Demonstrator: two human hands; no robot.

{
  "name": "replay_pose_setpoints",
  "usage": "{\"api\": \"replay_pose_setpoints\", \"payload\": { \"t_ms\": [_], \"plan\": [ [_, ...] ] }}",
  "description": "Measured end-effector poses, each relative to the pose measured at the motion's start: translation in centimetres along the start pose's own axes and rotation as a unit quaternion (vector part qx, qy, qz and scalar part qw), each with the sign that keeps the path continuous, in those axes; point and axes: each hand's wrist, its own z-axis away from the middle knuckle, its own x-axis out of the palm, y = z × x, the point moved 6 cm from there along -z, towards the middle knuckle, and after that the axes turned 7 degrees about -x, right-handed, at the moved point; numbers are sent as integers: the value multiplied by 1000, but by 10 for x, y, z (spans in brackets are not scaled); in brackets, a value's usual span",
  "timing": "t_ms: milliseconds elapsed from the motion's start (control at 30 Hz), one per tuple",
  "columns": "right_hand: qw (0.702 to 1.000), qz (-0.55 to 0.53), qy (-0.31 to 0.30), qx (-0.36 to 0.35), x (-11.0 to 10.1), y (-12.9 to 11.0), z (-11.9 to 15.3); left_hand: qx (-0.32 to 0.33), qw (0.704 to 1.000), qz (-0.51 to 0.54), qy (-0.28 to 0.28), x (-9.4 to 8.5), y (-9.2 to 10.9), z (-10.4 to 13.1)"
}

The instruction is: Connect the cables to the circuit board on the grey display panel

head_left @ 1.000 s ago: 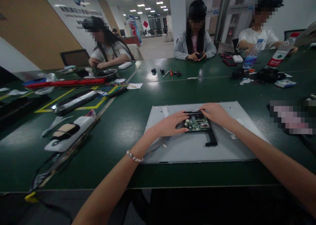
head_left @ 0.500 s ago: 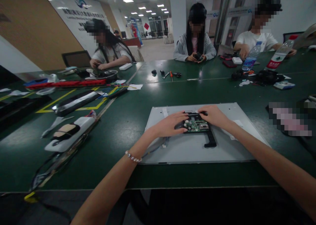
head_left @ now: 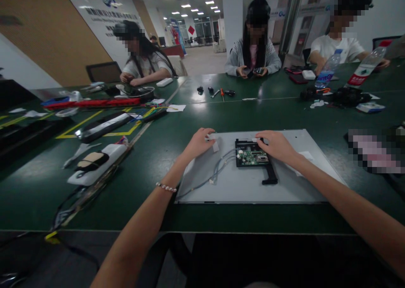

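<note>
A flat pale panel lies on the green table before me. On it rests a black bracket framing a green circuit board, with a grey-blue cable running from its left side. My left hand is at the panel's upper left corner, beside a small white tape piece, fingers apart and slightly curled. My right hand touches the bracket's upper right corner, its fingertips close together; what they grip, if anything, is too small to make out.
Small tools, including an orange screwdriver, lie beyond the panel. At the left is a white device with cables. Bottles and a pink-patterned item are at the right. Three people sit across the table.
My left hand has moved off the circuit board, up and left to the panel's corner, uncovering the cable. My right hand stays at the bracket. The view has shifted slightly.
</note>
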Motion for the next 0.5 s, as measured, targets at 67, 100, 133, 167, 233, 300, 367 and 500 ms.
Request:
{"api": "replay_pose_setpoints", "payload": {
  "t_ms": [67,100,133,167,233,300,367,500],
  "plan": [
    [1000,11,-2,-3,-2,-4,0,13,1000,1,-24,7,-1,0],
    [1000,16,-4,-6,-2,-7,-1,20,999,3,-31,9,0,0],
    [1000,20,-5,-10,-3,-9,-1,26,999,7,-33,10,2,0],
    [1000,23,-6,-14,-3,-11,-1,29,999,13,-35,10,3,0],
    [999,29,-9,-24,-4,-14,-1,29,999,32,-33,5,7,0],
    [999,33,-11,-35,-5,-17,0,19,997,65,-28,-5,9,-1],
    [999,34,-12,-41,-5,-19,0,3,992,123,-29,-18,10,-1],
    [999,28,-8,-43,-7,-23,1,-30,964,256,-60,-39,8,1]
  ]
}}
